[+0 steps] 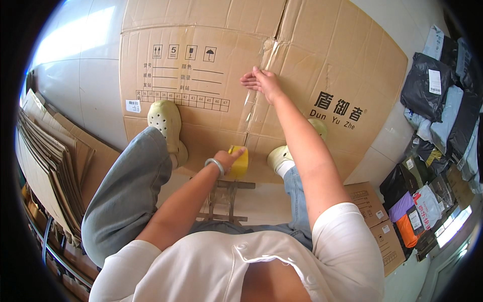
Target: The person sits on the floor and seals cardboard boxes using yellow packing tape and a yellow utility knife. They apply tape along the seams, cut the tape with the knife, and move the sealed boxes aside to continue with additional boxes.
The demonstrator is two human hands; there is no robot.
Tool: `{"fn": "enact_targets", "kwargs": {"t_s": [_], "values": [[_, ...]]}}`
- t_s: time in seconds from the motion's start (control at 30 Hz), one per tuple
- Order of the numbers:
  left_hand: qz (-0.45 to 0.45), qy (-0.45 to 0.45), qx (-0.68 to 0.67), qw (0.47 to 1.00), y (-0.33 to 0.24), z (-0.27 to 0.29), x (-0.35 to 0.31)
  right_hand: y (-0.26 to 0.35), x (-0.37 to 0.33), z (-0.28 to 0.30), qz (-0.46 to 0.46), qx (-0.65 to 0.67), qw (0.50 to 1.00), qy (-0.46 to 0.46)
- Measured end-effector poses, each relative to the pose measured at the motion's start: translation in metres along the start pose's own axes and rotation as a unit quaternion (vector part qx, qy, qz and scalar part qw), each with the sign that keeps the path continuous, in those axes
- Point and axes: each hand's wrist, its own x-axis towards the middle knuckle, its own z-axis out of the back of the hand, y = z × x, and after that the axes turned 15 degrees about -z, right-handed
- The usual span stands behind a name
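A large flattened cardboard box [211, 116] lies on the floor in front of me, with a seam running away from me through its middle. Shiny clear tape [248, 113] covers part of that seam. My left hand [225, 160], with a bracelet at the wrist, is closed round a yellow roll of packing tape [240, 163] at the box's near edge. Over the seam farther up, my right hand [264, 84] is open, its fingers stretched out to the left and holding nothing. Whether it touches the cardboard I cannot tell.
My feet in pale green clogs [165, 121] stand on the box. A small stool-like frame [229, 199] is between my legs. Flat cardboard sheets [48, 156] lean at left. Wrapped parcels [427, 85] pile up at right, near brown cartons [370, 206].
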Motion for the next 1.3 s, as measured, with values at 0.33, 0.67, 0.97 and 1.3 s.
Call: {"fn": "enact_targets", "kwargs": {"t_s": [0.33,0.67,0.97,1.3], "values": [[-0.073,0.008,0.025,0.997,0.03,-0.019,0.005,-0.036,-0.004,0.0,0.007,-0.032,0.999,0.015],[-0.088,-0.043,0.042,0.994,0.017,-0.021,0.004,-0.122,-0.017,-0.01,0.01,0.035,0.999,0.011],[-0.177,-0.068,-0.05,0.981,0.009,-0.025,-0.008,-0.169,-0.032,-0.023,-0.004,0.121,0.993,-0.015],[-0.187,-0.096,-0.034,0.977,0.016,-0.03,0.001,-0.156,-0.029,-0.023,-0.063,0.102,0.992,-0.047]]}}
